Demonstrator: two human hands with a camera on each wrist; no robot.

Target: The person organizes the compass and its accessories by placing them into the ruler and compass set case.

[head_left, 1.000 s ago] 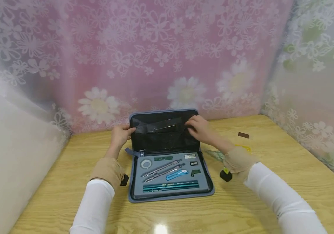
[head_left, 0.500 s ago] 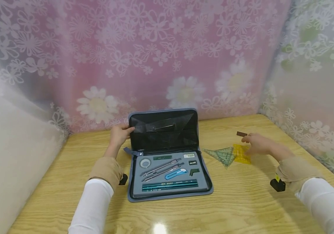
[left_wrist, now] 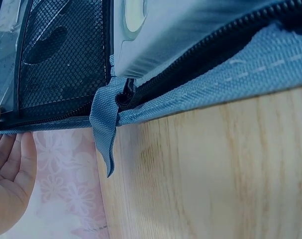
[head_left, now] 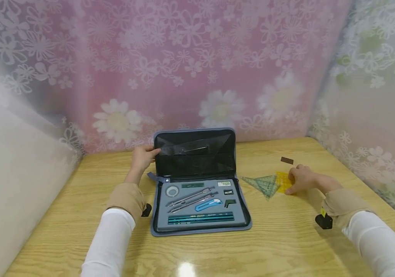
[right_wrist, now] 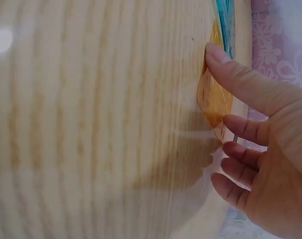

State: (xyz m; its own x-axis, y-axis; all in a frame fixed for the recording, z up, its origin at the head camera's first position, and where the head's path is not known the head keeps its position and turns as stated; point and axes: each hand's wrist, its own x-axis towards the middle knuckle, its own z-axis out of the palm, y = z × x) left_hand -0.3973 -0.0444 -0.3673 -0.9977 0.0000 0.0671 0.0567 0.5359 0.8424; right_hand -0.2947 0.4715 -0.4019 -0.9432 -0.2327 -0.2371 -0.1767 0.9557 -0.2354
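In the head view, a blue zippered drawing-set case (head_left: pixel 201 232) lies open on the table. Its lid (head_left: pixel 195 130), with clear and mesh pockets, stands up at the back. My left hand (head_left: pixel 142 157) holds the lid's left edge between thumb and fingers; the left wrist view shows these fingers (left_wrist: pixel 11 159) behind the edge. To the right, my right hand (head_left: pixel 302 179) grips a yellow plastic template (head_left: pixel 282 181). Thumb and fingertips are at the edges of the template (right_wrist: pixel 215 97) in the right wrist view. A translucent green set square (head_left: pixel 263 184) lies against it.
The case's grey tray (head_left: pixel 187 207) holds compasses (head_left: pixel 190 199), a blue utility knife (head_left: pixel 208 205), pencils (head_left: pixel 200 218), a sharpener (head_left: pixel 228 192), an eraser (head_left: pixel 224 184) and a round tape roll (head_left: pixel 172 191). A small brown strip (head_left: pixel 287 160) lies behind my right hand. Floral curtains enclose the table.
My right hand has left the lid's pocket, moved right across the table and come down on the yellow template. My left hand has stayed at the lid's left edge.
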